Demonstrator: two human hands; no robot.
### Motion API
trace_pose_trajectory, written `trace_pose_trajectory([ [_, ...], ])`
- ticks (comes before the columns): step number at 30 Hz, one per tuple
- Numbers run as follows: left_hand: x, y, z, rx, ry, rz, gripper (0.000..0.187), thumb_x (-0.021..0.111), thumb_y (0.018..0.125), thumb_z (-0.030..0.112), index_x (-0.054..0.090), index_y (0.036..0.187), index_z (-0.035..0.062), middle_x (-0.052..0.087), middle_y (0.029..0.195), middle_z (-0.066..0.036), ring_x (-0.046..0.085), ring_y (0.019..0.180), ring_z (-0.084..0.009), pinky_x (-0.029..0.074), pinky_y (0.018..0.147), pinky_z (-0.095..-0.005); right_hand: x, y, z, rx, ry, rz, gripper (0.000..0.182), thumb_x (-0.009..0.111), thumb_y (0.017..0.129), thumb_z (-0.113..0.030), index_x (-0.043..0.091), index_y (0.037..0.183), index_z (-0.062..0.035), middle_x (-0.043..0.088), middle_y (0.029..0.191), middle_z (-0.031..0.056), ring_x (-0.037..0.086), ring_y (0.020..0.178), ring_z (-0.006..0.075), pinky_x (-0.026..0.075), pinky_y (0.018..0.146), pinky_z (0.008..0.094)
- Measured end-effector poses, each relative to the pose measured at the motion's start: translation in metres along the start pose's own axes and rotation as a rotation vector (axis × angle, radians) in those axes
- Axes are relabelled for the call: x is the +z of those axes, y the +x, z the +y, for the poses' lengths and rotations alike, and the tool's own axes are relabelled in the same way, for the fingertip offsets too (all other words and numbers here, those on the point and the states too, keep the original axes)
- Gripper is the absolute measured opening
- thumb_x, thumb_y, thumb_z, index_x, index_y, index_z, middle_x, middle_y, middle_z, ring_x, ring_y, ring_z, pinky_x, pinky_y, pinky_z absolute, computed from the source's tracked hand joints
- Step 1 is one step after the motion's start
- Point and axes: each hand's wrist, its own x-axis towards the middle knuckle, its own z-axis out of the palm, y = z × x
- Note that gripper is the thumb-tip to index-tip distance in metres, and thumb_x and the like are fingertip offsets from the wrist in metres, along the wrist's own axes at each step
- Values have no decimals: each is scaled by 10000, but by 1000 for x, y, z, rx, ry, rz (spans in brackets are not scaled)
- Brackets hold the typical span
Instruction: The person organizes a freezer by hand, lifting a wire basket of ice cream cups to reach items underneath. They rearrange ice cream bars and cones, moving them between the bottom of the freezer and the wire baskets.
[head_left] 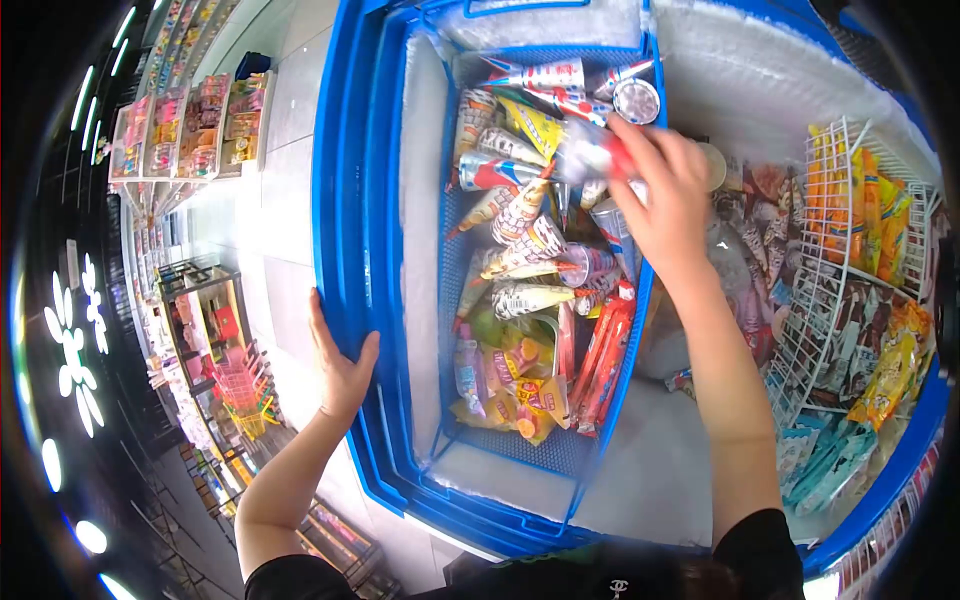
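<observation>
My right hand (pixel 665 190) reaches over the blue basket (pixel 652 290) in the freezer, its fingers closed on a wrapped ice cream cone (pixel 582 152). Motion smears this white and red cone. Around and below it lie several other cones, among them a yellow one (pixel 530 128) and a white patterned one (pixel 535 243). My left hand (pixel 342 368) lies on the freezer's blue rim (pixel 352 200), fingers stretched out and thumb apart, holding nothing.
Red ice packs (pixel 603 355) and yellow packs (pixel 535 405) share the basket's near end. To the right, a white wire basket (pixel 812 280) holds packaged ices, beside loose packs deeper in the frosted freezer. Shop shelves (pixel 195 130) and a small pink shopping basket (pixel 238 380) stand at left.
</observation>
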Motion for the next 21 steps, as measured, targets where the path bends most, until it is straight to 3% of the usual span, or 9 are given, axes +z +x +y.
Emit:
trace_pose_trajectory([
  [4, 0, -1, -10, 57, 20, 39, 921, 725, 816, 142, 162, 1529, -11, 315, 1514, -252, 337, 1393, -394, 280, 1149, -441, 75, 50, 8, -71, -82, -9, 608, 732, 792, -141, 543, 1363, -231, 568, 1271, 70, 492, 1210, 261, 284, 1018, 484],
  [6, 4, -2, -17, 97, 10, 40, 914, 736, 824, 179, 183, 1524, -21, 310, 1518, -259, 336, 1398, -389, 286, 1149, -435, 66, 42, 18, -39, -47, 93, 531, 706, 823, -131, 558, 1331, -170, 566, 1268, 86, 503, 1204, 274, 319, 1012, 447],
  [8, 4, 0, -32, 66, 82, -15, 859, 708, 880, 189, 184, 1524, -28, 247, 1567, -232, 241, 1453, -364, 214, 1185, -431, 20, 7, 20, 124, 120, 266, 321, 637, 861, -82, 628, 1179, -41, 593, 1200, 173, 559, 1045, 350, 419, 914, 425],
  [9, 5, -2, -32, 30, 100, -22, 846, 711, 899, 235, 202, 1519, -32, 252, 1565, -237, 236, 1457, -359, 208, 1191, -434, 12, -41, 49, 113, 130, 325, 455, 657, 889, -106, 543, 1329, -109, 576, 1286, 106, 543, 1156, 268, 399, 972, 380],
  [13, 8, 11, -45, 106, 133, 18, 822, 694, 914, 318, 231, 1530, 31, 281, 1550, -235, 306, 1424, -361, 279, 1165, -465, -31, -286, 128, 952, 77, 488, 294, 558, 902, -19, 596, 1193, -36, 618, 1178, 106, 558, 1159, 247, 438, 1004, 373],
  [14, 7, 12, -51, 179, 195, 36, 815, 685, 918, 333, 233, 1533, 46, 287, 1547, -232, 313, 1419, -363, 287, 1161, -475, -39, -383, 166, 1180, -16, 434, 308, 515, 899, -1, 612, 1189, -31, 625, 1180, 124, 572, 1155, 256, 436, 1017, 364],
  [16, 5, 5, -48, 118, 201, 14, 806, 672, 924, 349, 234, 1536, 60, 279, 1552, -223, 292, 1431, -358, 287, 1161, -484, -68, -525, 207, 1708, -209, 341, 298, 536, 881, -66, 647, 1149, 2, 627, 1221, 183, 588, 1155, 312, 442, 1010, 380],
  [18, 5, 3, -47, 89, 243, 25, 801, 661, 926, 366, 234, 1539, 75, 272, 1555, -215, 286, 1432, -359, 299, 1154, -495, -88, -521, 176, 1627, -415, -58, 301, 531, 919, -142, 641, 1149, 18, 609, 1253, 210, 582, 1158, 352, 444, 1008, 401],
  [21, 4, 3, -50, 79, 321, 37, 800, 642, 927, 404, 232, 1544, 102, 252, 1563, -204, 277, 1431, -365, 314, 1146, -509, -54, -565, 201, 1743, -271, -186, 409, 577, 904, -309, 644, 1154, 8, 609, 1250, 216, 575, 1160, 366, 460, 972, 423],
])
